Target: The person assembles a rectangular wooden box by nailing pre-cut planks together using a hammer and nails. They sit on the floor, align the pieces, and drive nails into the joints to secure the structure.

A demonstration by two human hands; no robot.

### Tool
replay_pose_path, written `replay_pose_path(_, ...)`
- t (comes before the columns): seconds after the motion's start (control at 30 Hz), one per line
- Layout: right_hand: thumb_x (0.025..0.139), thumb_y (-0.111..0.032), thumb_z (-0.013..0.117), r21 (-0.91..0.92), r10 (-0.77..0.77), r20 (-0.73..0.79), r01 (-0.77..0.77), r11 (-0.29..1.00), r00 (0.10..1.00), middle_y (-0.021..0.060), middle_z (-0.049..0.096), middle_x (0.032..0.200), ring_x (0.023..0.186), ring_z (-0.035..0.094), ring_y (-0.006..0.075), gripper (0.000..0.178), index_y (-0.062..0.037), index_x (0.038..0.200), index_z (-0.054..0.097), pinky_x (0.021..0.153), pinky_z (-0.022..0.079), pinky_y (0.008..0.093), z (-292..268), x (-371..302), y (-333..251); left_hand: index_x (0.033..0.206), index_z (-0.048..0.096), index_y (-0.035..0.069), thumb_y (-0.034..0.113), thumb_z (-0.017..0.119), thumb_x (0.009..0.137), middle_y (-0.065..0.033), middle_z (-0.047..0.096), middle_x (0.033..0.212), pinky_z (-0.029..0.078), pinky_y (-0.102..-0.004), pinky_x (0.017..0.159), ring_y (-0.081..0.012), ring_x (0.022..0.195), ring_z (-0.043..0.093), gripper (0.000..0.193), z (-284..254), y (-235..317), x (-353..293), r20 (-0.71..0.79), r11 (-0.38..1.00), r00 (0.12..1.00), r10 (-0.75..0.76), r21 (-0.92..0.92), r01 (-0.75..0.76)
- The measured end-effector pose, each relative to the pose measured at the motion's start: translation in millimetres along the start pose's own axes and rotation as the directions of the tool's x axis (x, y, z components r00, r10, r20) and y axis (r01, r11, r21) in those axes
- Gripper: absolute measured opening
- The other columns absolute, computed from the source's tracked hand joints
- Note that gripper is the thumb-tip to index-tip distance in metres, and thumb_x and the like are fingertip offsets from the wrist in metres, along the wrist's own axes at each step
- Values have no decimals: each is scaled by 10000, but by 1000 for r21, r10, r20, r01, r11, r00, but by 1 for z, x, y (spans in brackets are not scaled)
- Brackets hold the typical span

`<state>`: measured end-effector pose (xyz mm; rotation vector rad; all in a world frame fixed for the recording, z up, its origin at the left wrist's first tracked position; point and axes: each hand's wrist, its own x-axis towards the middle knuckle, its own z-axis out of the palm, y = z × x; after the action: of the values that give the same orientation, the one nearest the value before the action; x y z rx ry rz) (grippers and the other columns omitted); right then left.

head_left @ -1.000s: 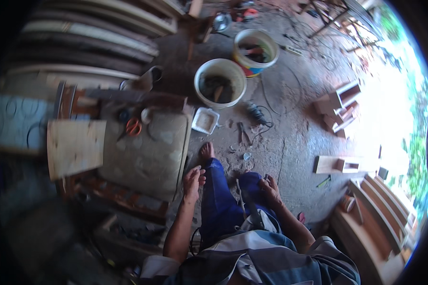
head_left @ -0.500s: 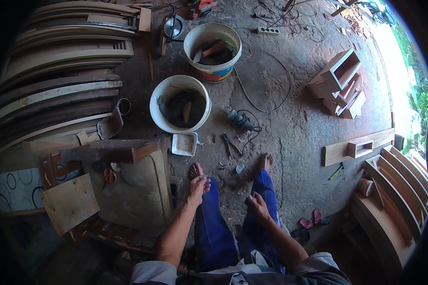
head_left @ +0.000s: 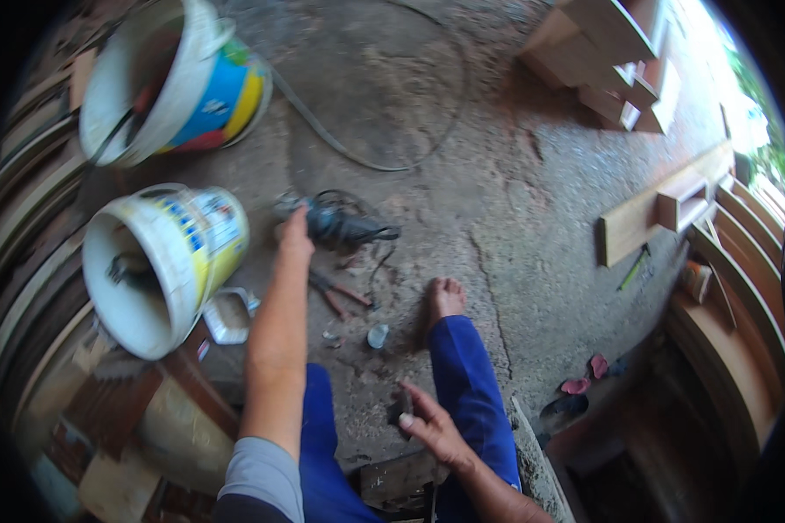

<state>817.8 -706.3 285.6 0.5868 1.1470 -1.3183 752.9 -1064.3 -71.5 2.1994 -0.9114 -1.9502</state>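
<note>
My left arm is stretched forward, and my left hand [head_left: 296, 240] is at the near end of a dark corded power tool [head_left: 344, 223] lying on the floor. Its fingers are blurred and partly hidden, so a grip on the tool cannot be made out. Above my right thigh, my right hand [head_left: 434, 429] pinches a small dark block [head_left: 399, 410] between thumb and fingers. Red-handled pliers [head_left: 340, 294] lie just nearer than the power tool. A small clear plastic cup [head_left: 377, 336] rests on the floor between my feet.
Two buckets, a near one [head_left: 222, 228] and a far one [head_left: 222, 100], are at the left, beside a white square dish [head_left: 227, 319]. Wooden box pieces [head_left: 597, 44] lie at the far right. A plank [head_left: 628, 228] and curved wooden parts [head_left: 715, 383] line the right side.
My left hand has gone from above my left knee forward to the power tool. My right hand has shifted slightly left and lower, still with the dark block. The view has swung closer to the floor.
</note>
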Motion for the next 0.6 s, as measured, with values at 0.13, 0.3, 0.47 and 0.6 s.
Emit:
replay_pose_path(0.13, 1005, -308, 683, 39, 20, 40, -21, 999, 999, 84, 488, 1505, 1206, 545, 175, 753, -116, 1625, 302, 884, 504, 316, -9, 8, -10, 1275, 606, -71, 203, 846, 848, -211, 672, 1259, 575, -426, 923, -306, 1036, 703, 562, 35, -19, 44, -124, 999, 992, -28, -38, 23)
replay_pose_path(0.3, 961, -378, 660, 98, -9, -36, 12, 995, 999, 126, 556, 1452, 1217, 593, 207, 812, -101, 1620, 274, 963, 499, 344, 0, 6, -26, 1322, 562, -106, 131, 845, 843, -183, 673, 1283, 562, -402, 960, -259, 1089, 692, 605, 24, -30, -2, -146, 978, 972, 185, -67, -196)
replay_pose_path(0.47, 922, -330, 662, 487, -16, 105, -37, 873, 994, 143, 595, 1347, 1167, 638, 292, 569, -176, 1429, 456, 858, 596, 464, 0, 10, -5, 1372, 540, -23, 64, 811, 858, -149, 651, 1303, 533, -381, 1000, -226, 1113, 666, 587, -16, -13, -119, -73, 875, 878, 472, -79, -477)
replay_pose_path(0.6, 924, -291, 648, 537, -110, 33, 75, 840, 993, 153, 616, 1284, 1101, 655, 315, 438, -172, 1306, 471, 777, 605, 496, -4, 5, 21, 1436, 416, 4, 97, 856, 780, -160, 580, 1330, 479, -440, 1061, -281, 1201, 605, 796, -46, 35, -260, 250, 443, 481, 840, 194, -875)
